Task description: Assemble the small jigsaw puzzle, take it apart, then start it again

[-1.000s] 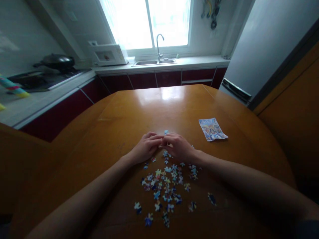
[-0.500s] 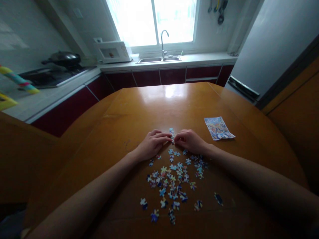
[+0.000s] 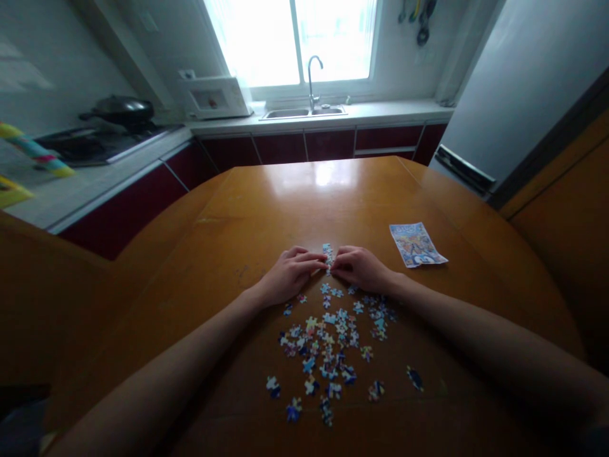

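A narrow strip of joined jigsaw pieces (image 3: 327,249) lies on the wooden table, running away from me between both hands. From the left, my left hand (image 3: 295,270) rests with its fingers stretched out, the tips touching the strip's edge. On the other side my right hand (image 3: 358,266) has its fingers curled and pinched at the strip's near end, by a small jigsaw piece (image 3: 328,271) that they partly hide. Closer to me is a scattered pile of loose jigsaw pieces (image 3: 328,343), some overlapping. A few single pieces lie just below the hands.
A printed picture sheet (image 3: 417,245) lies to the right of my right hand. The wooden table (image 3: 266,209) stretches towards a counter with a sink (image 3: 304,113) and a microwave (image 3: 216,98). A pan (image 3: 124,110) sits on the stove; a fridge (image 3: 528,89) stands right.
Both hands stay at the strip, with only a very slight shift of the right fingers towards it. The whole view has moved a little; the loose pieces lie as before.
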`<state>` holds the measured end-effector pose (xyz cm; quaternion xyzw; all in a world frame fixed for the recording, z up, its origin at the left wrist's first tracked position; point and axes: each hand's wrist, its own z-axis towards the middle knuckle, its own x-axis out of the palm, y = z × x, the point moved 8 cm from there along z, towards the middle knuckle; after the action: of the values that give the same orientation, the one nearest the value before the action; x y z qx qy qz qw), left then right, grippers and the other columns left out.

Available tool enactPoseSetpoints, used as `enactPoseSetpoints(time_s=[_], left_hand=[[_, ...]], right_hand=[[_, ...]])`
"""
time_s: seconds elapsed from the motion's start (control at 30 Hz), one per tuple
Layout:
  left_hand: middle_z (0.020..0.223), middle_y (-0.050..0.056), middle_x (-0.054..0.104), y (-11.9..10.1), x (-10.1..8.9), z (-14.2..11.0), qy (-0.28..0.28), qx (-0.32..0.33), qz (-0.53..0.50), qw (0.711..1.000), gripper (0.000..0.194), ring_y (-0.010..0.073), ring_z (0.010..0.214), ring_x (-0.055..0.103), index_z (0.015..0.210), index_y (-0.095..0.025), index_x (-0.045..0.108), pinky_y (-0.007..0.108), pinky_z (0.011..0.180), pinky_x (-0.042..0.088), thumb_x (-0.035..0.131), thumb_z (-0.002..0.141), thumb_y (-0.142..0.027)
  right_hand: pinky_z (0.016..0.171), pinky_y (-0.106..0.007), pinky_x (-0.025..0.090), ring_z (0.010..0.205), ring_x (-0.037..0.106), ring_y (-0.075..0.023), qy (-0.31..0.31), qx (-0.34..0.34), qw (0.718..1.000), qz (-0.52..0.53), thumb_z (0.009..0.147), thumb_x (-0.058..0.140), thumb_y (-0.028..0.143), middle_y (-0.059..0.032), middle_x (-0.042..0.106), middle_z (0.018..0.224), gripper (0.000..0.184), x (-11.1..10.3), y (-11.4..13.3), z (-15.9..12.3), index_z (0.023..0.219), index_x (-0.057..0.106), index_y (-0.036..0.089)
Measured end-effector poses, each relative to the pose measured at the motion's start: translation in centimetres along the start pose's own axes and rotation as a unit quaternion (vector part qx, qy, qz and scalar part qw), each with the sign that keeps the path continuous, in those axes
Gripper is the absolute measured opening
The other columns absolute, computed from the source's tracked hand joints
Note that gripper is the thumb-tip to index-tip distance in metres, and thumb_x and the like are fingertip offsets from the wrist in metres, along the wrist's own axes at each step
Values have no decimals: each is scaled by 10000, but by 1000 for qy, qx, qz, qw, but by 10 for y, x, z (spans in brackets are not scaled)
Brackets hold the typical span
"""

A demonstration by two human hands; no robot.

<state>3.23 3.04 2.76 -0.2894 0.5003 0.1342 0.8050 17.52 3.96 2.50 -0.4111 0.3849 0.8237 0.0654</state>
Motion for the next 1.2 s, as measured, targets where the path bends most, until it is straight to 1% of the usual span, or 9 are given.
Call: enactPoseSetpoints(time_s=[0.3, 0.43, 0.67, 0.73, 0.87, 0.9, 1.0, 1.07, 1.2], left_hand=[[1338, -32, 648, 1, 1, 0, 5, -3, -1, 1000, 378, 221, 1101, 525, 1239, -357, 671, 436, 992, 439, 435, 1005, -176], [1330, -32, 653, 0, -1, 0, 0, 0, -4, 1000, 379, 220, 1087, 525, 1223, -353, 679, 431, 981, 445, 421, 1009, -176], [1332, -21, 653, -1, -1, 0, 6, -3, -3, 1000, 377, 228, 1094, 532, 1233, -358, 677, 451, 982, 437, 420, 1013, -191], [1335, -22, 651, 0, 0, 0, 7, -4, 0, 1000, 382, 229, 1096, 532, 1240, -361, 672, 449, 981, 436, 428, 1008, -181], [1348, -32, 642, 1, 1, -1, 10, -2, 3, 1000, 377, 228, 1111, 524, 1237, -359, 670, 439, 988, 435, 434, 1006, -177], [1349, -33, 641, 1, 1, -1, 10, -1, 3, 1000, 371, 227, 1115, 523, 1234, -359, 670, 438, 988, 435, 435, 1008, -183], [1348, -33, 642, 1, 1, -1, 8, 0, 3, 1000, 365, 225, 1115, 527, 1234, -359, 668, 437, 989, 436, 431, 1012, -191], [1346, -34, 643, 0, 0, 0, 7, 1, 3, 1000, 367, 221, 1109, 527, 1233, -354, 669, 435, 992, 436, 429, 1012, -187], [1342, -23, 647, 1, 1, 0, 6, 0, 1, 1000, 371, 219, 1102, 533, 1232, -345, 674, 430, 990, 439, 438, 1003, -174]], right_hand=[[727, -276, 429, 792, 573, -143, 21, -25, 997, -67, 904, 651, 225, -34, 667, 876, 121, 1, 6, 0, 806, 717, 197], [721, -272, 426, 781, 574, -136, 12, -21, 998, -57, 900, 667, 237, -23, 664, 857, 106, 0, 4, 0, 815, 718, 199], [699, -280, 417, 753, 564, -134, 36, -10, 999, -35, 900, 635, 236, -30, 662, 873, 132, -2, 7, 0, 809, 727, 208], [669, -271, 418, 707, 552, -123, 24, 9, 1000, -2, 886, 616, 207, -29, 660, 840, 132, -4, 4, 2, 813, 725, 195], [626, -251, 426, 662, 553, -118, -79, 75, 991, 81, 824, 577, 110, -25, 669, 762, 147, -16, -20, 4, 853, 716, 151], [628, -251, 432, 667, 560, -121, -95, 86, 987, 95, 812, 578, 99, -27, 676, 758, 150, -17, -25, 5, 857, 714, 143], [628, -252, 436, 666, 560, -122, -83, 91, 985, 119, 800, 605, 105, -26, 679, 751, 128, -12, -33, 6, 855, 716, 136], [615, -248, 427, 655, 545, -116, -66, 79, 988, 116, 806, 626, 121, -20, 661, 746, 111, -9, -32, 6, 861, 721, 140], [619, -247, 413, 656, 520, -112, -62, 71, 992, 88, 832, 650, 155, -11, 631, 752, 106, -9, -29, 5, 907, 725, 152]])
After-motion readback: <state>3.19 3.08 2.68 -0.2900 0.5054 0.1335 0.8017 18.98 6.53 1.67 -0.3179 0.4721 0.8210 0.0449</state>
